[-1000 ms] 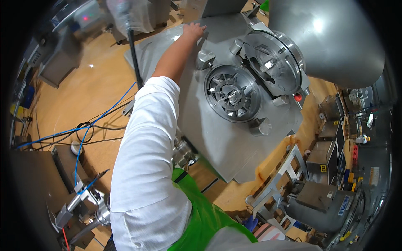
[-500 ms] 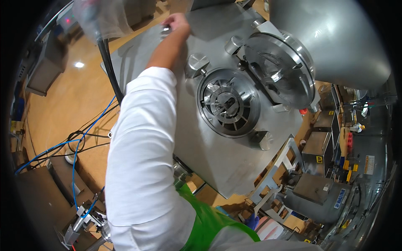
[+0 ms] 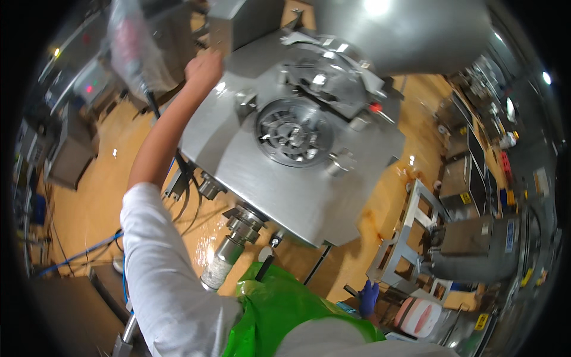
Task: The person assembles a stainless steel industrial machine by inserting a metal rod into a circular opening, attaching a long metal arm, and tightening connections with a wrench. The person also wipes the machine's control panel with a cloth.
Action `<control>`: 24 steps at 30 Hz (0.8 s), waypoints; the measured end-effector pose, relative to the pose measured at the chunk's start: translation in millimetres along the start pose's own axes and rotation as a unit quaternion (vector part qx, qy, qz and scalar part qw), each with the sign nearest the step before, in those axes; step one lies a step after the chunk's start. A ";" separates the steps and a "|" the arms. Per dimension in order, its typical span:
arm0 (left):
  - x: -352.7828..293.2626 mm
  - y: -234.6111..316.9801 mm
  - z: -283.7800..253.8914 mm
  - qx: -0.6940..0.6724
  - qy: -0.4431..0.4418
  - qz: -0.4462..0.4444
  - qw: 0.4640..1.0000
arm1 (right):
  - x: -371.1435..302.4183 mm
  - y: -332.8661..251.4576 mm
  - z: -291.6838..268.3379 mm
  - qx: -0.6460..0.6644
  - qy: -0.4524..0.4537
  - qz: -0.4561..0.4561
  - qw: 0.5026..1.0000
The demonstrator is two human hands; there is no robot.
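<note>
My left arm, white-sleeved with a bare forearm, reaches up the left side over a steel machine table [image 3: 262,190]. At its far left corner, beside a boxy steel housing [image 3: 238,27], my left hand [image 3: 205,68] is closed with fingers curled; whatever lies under them is hidden. Low on the right, beside my green apron [image 3: 279,309], my right hand [image 3: 369,299] wears a purple glove, close to a short black rod [image 3: 351,290]. Its grip is unclear. A round opening with a spoked metal insert [image 3: 294,135] sits in the table, its hinged round lid [image 3: 333,80] raised behind it.
Steel clamp knobs [image 3: 342,162] flank the opening. A large steel vessel [image 3: 398,35] rises behind the lid. A pipe with a clear section [image 3: 220,262] juts from the table's near side. Blue hose [image 3: 89,256] runs over the floor. A white frame [image 3: 410,238] stands right.
My view has shifted, so the table appears lower and more of its near side shows. My left hand stays at the far left corner, the silver knob near it now hidden.
</note>
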State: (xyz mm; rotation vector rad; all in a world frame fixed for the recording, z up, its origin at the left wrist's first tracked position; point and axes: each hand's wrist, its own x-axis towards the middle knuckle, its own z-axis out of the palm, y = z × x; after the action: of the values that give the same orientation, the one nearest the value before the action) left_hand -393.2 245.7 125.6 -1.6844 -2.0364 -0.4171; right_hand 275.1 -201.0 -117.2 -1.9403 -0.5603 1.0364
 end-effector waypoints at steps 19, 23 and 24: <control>-518.7 70.3 -369.4 -0.258 -0.133 -0.202 0.935 | -91.5 36.3 -186.8 0.011 -0.173 -0.280 0.944; -584.8 79.0 -394.4 -0.205 -0.128 -0.205 0.949 | -109.4 75.5 -208.8 -0.052 -0.230 -0.300 0.925; -598.4 78.3 -399.5 -0.192 -0.130 -0.207 0.950 | -116.7 83.1 -211.0 -0.056 -0.246 -0.285 0.925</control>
State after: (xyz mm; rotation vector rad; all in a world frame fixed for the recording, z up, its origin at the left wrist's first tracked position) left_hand -168.7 -442.1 143.6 -1.5742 -2.6576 -0.8140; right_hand 385.0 -426.4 -70.6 -1.4479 -1.3967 1.1100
